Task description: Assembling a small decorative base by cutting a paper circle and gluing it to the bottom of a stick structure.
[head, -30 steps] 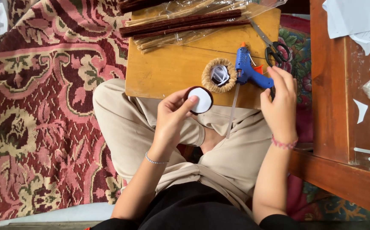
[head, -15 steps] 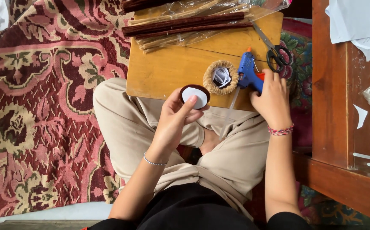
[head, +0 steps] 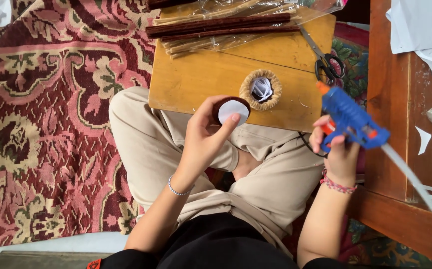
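Your right hand (head: pixel 339 152) has lifted the blue glue gun (head: pixel 351 119) off the wooden board (head: pixel 201 79), fingers wrapped round its grip; your left hand (head: pixel 207 137) pinches the round white-faced disc (head: pixel 233 110) at the board's near edge.

Right hand (head: pixel 336 149) has lifted the blue glue gun (head: pixel 351 119) off the board

Looks straight down from the head, close over crossed legs in tan trousers (head: pixel 256 164). Faces the small yellow wooden board (head: pixel 201 79) and the red flowery carpet (head: pixel 42 124). Only one view.
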